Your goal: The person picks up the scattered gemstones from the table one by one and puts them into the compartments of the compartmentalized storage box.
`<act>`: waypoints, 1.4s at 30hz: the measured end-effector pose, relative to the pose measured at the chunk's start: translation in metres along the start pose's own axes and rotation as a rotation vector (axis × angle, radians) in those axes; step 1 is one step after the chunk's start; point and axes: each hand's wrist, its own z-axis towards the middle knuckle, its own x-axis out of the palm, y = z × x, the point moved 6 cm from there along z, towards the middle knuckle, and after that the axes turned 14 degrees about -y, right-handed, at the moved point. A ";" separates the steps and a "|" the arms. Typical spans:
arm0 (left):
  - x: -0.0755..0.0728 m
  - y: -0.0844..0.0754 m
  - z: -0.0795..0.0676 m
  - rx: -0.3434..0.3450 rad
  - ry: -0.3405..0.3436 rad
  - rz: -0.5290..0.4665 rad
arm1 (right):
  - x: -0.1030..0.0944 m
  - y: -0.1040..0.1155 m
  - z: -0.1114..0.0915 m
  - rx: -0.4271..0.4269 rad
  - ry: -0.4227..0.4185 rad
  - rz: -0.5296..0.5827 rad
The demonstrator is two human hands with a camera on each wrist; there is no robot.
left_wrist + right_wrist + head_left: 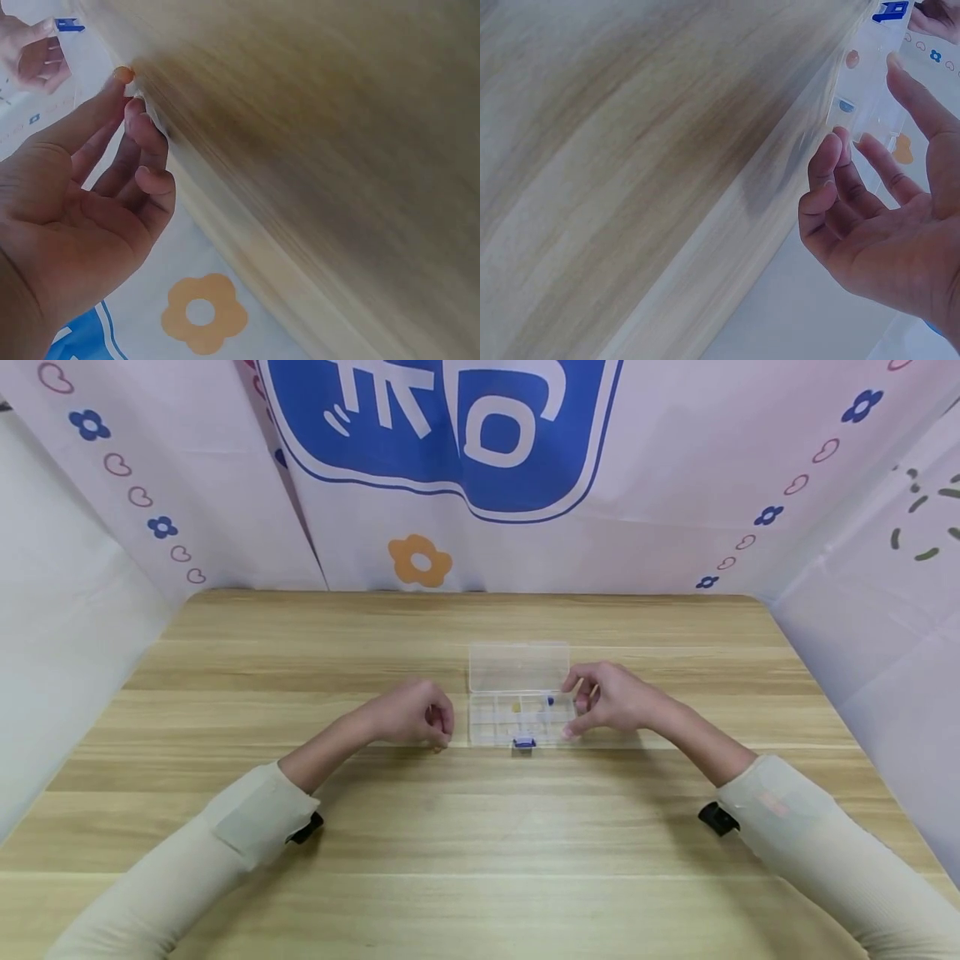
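Note:
A clear plastic compartment box (484, 732) lies on the table with its lid (519, 668) folded back and a blue latch (524, 743) at its front. Inside, a small yellow piece (516, 707) and a small blue piece (551, 700) sit in separate back compartments. My right hand (617, 697) grips the right end of the box, thumb at the front corner and index finger toward the back. Just left of the box, my left hand (414, 712) pinches a small round orange piece (124, 74) at its fingertips, low over the table.
The wooden table (480, 860) spreads around the box. Behind it hangs a white cloth (637, 556) printed with a blue sign and an orange flower. White sheets (885, 635) border the sides. Each sleeve has a black wrist camera (718, 818) beneath it.

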 end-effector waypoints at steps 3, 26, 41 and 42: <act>0.001 0.001 0.000 -0.002 0.002 -0.006 | 0.000 -0.001 0.000 0.002 0.000 -0.006; -0.009 -0.006 0.005 0.038 -0.050 -0.038 | -0.001 -0.002 0.002 -0.002 -0.002 0.003; -0.005 -0.004 0.008 0.007 -0.060 -0.034 | -0.001 -0.003 0.002 0.006 -0.001 -0.013; -0.006 -0.004 0.008 0.006 -0.060 -0.033 | -0.001 -0.003 0.002 0.007 -0.001 -0.011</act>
